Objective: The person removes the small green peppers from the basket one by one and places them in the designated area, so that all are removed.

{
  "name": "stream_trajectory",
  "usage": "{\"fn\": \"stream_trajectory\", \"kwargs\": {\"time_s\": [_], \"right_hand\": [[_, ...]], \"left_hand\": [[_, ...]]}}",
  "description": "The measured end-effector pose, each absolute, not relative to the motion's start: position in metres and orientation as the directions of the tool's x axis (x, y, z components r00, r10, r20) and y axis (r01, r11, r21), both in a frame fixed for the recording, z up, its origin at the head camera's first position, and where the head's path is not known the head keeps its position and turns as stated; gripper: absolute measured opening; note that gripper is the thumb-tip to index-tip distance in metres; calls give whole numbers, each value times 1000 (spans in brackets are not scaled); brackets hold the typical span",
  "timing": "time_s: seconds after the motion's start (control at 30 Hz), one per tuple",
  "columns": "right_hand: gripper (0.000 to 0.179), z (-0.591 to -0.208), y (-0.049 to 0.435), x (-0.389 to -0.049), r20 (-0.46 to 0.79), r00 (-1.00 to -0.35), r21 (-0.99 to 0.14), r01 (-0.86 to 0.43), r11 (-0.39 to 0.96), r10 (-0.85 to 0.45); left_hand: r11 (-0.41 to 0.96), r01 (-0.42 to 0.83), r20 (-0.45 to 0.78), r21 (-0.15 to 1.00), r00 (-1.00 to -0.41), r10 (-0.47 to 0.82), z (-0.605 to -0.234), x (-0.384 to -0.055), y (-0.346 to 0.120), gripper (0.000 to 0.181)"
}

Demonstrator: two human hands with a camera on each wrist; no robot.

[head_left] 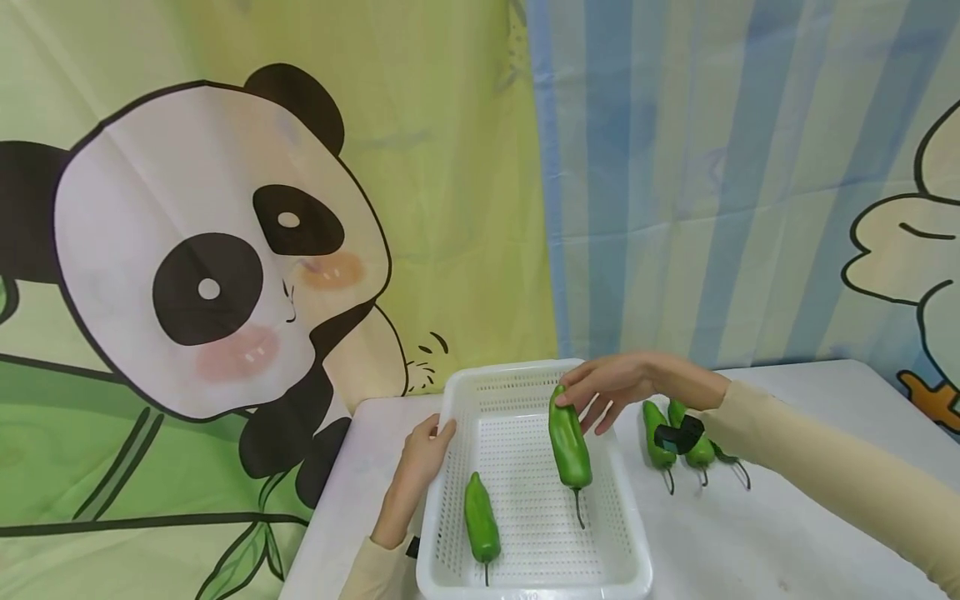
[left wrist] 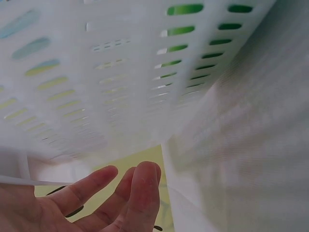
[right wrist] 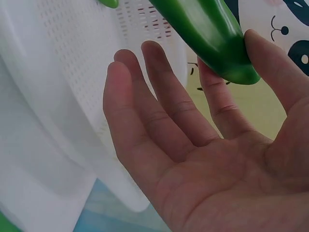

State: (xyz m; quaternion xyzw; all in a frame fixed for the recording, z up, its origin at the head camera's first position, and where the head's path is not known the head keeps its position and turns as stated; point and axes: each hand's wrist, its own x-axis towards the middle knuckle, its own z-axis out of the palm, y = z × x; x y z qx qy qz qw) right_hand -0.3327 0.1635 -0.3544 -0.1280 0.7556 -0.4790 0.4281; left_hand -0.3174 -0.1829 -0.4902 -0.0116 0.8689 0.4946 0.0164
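A green pepper (head_left: 570, 450) hangs stem-down over the right part of a white perforated plastic basket (head_left: 633, 533). My right hand (head_left: 618, 381) pinches its tip between thumb and index finger; in the right wrist view the other fingers (right wrist: 169, 104) are spread away from the pepper. On the basket's floor at the left lies another green pepper (head_left: 481, 518), stem toward me. My left hand (head_left: 425, 450) holds the basket's left rim, thumb on top. In the left wrist view its fingers (left wrist: 145, 193) reach below the rim, outside the slotted wall.
Right of the basket, several green peppers (head_left: 657, 433) lie on the white tabletop (head_left: 720, 550), partly hidden by the right wrist and its black strap. Behind the table hangs a printed curtain (head_left: 465, 208) with a panda and blue stripes.
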Motion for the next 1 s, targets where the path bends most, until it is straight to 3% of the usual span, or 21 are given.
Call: {"fn": "stream_trajectory", "kwargs": {"time_s": [0.27,0.37,0.6,1.0], "right_hand": [[26,-352,187,-328,-539,-591,-825,228,517,-600],[33,-352,197,-325,-545,-602,-817,225,531,-583],[75,-355,224,-322,-564,-619,-803,256,539,-546],[75,-366,278,-319,-571,-652,-796,293,530,-499]], "left_hand": [[518,-38,-39,855,-999,-9,-491,-317,-184,44],[516,-50,-46,855,-999,-20,-491,-318,-184,43],[518,-51,-46,854,-999,-21,-492,-318,-184,43],[491,-40,-45,870,-999,0,-489,-317,-183,43]]}}
